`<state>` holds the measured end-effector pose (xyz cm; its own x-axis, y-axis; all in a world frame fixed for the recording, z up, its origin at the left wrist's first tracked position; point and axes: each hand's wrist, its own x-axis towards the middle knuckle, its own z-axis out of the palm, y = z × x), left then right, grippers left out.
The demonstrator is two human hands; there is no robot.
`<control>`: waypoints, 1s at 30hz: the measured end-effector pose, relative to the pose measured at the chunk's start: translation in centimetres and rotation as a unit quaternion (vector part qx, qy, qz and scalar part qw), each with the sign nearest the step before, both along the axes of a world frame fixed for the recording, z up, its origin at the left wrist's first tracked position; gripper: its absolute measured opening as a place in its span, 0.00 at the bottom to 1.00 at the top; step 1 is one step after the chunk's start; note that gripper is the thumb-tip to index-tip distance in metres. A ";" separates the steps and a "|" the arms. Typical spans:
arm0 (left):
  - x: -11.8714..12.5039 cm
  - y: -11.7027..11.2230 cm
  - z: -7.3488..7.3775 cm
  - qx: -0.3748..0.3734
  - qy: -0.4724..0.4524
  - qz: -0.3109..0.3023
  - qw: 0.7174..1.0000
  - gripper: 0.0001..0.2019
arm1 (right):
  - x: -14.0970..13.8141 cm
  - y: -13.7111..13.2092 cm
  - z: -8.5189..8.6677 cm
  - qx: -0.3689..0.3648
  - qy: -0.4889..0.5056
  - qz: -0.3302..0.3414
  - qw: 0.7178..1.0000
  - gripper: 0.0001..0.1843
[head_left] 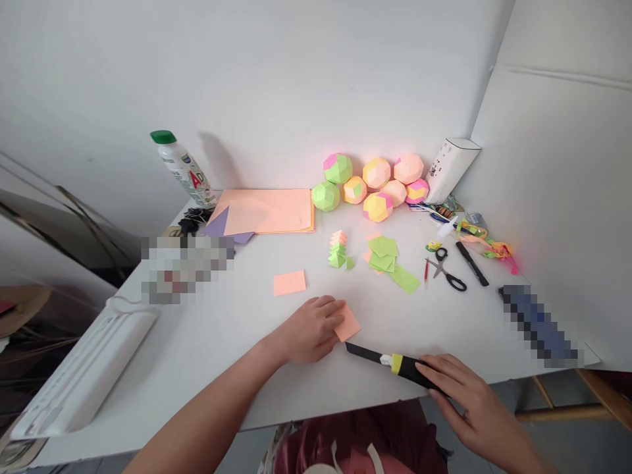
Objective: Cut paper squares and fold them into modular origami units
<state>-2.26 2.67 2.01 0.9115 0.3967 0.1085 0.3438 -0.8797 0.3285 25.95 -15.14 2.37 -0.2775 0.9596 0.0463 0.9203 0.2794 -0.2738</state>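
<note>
Orange paper square (347, 323) on white counter (207, 349), pinned under left hand (311, 329), fingers flat. Right hand (469, 401) closed around black-yellow knife (382, 359); its long axis runs left-up, tip just below the square. Beyond: green paper pieces (388, 257), scissors (447, 268), paper balls (370, 184).

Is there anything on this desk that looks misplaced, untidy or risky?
Mostly tidy. The utility knife under the right hand lies at the front edge of the table, close to the left hand on an orange paper. Colourful scraps are strewn by the right wall.
</note>
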 end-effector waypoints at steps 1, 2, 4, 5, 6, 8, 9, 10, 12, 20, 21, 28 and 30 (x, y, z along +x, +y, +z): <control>0.0 0.0 0.0 -0.002 -0.001 -0.001 1.000 0.07 | 0.0 0.0 0.0 0.002 0.000 -0.001 1.000 0.20; 0.0 0.0 0.0 -0.003 -0.001 0.000 1.000 0.06 | 0.0 0.1 0.0 0.003 0.001 -0.002 1.000 0.20; 0.1 0.0 0.0 -0.004 -0.001 0.000 1.000 0.06 | 0.0 0.1 0.0 0.005 0.001 -0.002 1.000 0.20; 0.1 0.0 0.0 -0.004 -0.001 0.001 1.000 0.06 | 0.0 0.1 0.0 0.006 0.001 -0.002 1.000 0.20; 0.1 0.0 0.0 -0.005 0.000 0.001 1.000 0.06 | 0.1 0.1 0.0 0.006 0.001 -0.002 1.000 0.20; 0.0 0.0 0.0 -0.006 0.000 0.002 1.000 0.06 | 0.1 0.1 -0.1 0.007 -0.001 -0.004 1.000 0.21; 0.0 0.0 0.0 -0.008 0.000 0.002 1.000 0.06 | 0.2 0.0 -0.1 0.009 -0.003 -0.005 1.000 0.21; 0.0 0.0 0.0 -0.010 0.000 0.003 1.000 0.07 | 0.3 0.0 -0.2 0.010 -0.005 -0.006 1.000 0.21; -0.1 0.0 0.0 -0.016 -0.002 0.002 1.000 0.09 | 0.4 -0.1 -0.4 0.015 -0.010 -0.011 1.000 0.21; 0.8 -1.3 -0.7 0.018 0.008 0.045 0.999 0.17 | 0.2 -0.2 -0.5 0.037 -0.024 -0.015 0.999 0.20; 1.1 -1.7 -0.9 0.034 0.020 0.061 0.997 0.16 | 0.1 -0.2 -0.5 0.039 -0.026 -0.015 0.999 0.20; 2.3 -3.3 -3.3 0.097 0.023 0.108 0.989 0.17 | -0.7 -0.6 -0.4 0.040 -0.049 -0.003 0.998 0.19; 2.2 -3.2 -3.7 0.101 0.026 0.101 0.989 0.18 | -1.1 -0.6 -0.1 0.044 -0.049 0.003 0.998 0.19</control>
